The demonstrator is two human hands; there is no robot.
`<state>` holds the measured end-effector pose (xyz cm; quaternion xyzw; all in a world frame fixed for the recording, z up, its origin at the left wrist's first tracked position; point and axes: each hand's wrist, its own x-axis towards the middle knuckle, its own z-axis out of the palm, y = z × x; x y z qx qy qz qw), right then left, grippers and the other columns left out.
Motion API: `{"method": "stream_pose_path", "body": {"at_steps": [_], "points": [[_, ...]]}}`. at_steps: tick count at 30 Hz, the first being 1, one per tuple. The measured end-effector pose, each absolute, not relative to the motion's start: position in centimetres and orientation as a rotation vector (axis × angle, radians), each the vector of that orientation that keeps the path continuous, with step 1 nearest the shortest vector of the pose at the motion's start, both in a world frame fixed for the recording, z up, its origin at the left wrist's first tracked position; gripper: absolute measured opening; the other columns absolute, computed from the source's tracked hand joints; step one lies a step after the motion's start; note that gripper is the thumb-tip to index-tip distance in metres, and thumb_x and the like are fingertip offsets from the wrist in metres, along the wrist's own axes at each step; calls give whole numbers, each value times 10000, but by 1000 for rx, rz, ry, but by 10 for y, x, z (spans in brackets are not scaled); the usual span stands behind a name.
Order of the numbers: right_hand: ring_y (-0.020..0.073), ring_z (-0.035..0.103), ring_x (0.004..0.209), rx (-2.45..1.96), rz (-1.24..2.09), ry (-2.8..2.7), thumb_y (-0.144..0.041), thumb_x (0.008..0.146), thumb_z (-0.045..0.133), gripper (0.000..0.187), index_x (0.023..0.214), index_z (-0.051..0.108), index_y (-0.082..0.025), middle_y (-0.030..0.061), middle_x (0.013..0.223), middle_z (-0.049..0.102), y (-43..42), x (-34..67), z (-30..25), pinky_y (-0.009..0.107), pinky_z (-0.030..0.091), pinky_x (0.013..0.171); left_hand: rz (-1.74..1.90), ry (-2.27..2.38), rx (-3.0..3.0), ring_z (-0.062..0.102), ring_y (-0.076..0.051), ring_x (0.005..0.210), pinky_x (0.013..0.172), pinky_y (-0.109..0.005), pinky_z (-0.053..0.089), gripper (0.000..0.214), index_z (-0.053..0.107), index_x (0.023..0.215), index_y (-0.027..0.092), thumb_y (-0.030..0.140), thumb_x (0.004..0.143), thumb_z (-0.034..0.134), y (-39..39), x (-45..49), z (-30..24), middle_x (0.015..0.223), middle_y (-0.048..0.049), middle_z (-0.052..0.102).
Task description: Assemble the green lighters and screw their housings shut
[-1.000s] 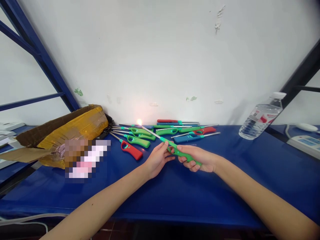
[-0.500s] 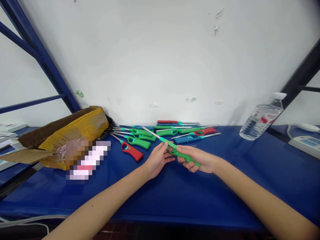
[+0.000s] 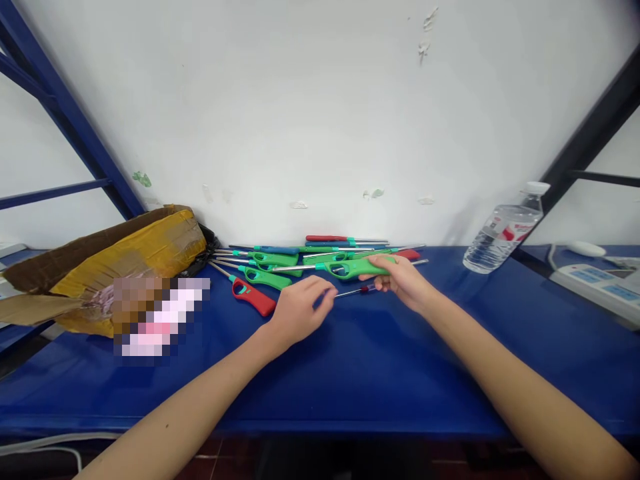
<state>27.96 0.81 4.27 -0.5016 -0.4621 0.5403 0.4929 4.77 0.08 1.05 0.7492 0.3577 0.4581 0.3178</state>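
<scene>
My right hand point(image 3: 403, 280) is closed around the handle of a green long-nozzle lighter point(image 3: 345, 268). It holds the lighter level over a pile of lighters point(image 3: 285, 257), nozzle pointing left, with no flame at the tip. My left hand point(image 3: 299, 310) hovers just above the blue tabletop point(image 3: 360, 373) with loosely curled fingers and nothing in them. It is a little left of a thin metal nozzle point(image 3: 353, 291) lying under my right hand. A red-handled lighter point(image 3: 254, 298) lies at the pile's near left.
A torn cardboard box point(image 3: 115, 257) with yellow tape lies on its side at the left. A water bottle point(image 3: 497, 233) leans at the back right, with a white power strip point(image 3: 600, 283) beyond it. Blue metal frame bars point(image 3: 75, 127) rise against the white wall.
The flame at the nozzle tip went out. My left hand let go of the green lighter and drew back. My right hand carried the lighter up to the pile and turned it level.
</scene>
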Motion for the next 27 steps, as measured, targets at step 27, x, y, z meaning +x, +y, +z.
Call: {"method": "stream_pose_path", "body": {"at_steps": [27], "points": [[145, 663, 923, -1188, 1496, -1386, -256, 938, 550, 211, 1101, 673, -200, 84, 1180, 659, -13, 244, 26, 225, 515, 690, 634, 1527, 2818, 605, -313, 1133, 1070, -507, 396, 416, 723, 1137, 266, 195, 740, 622, 66, -59, 40, 1182, -76, 680]]}}
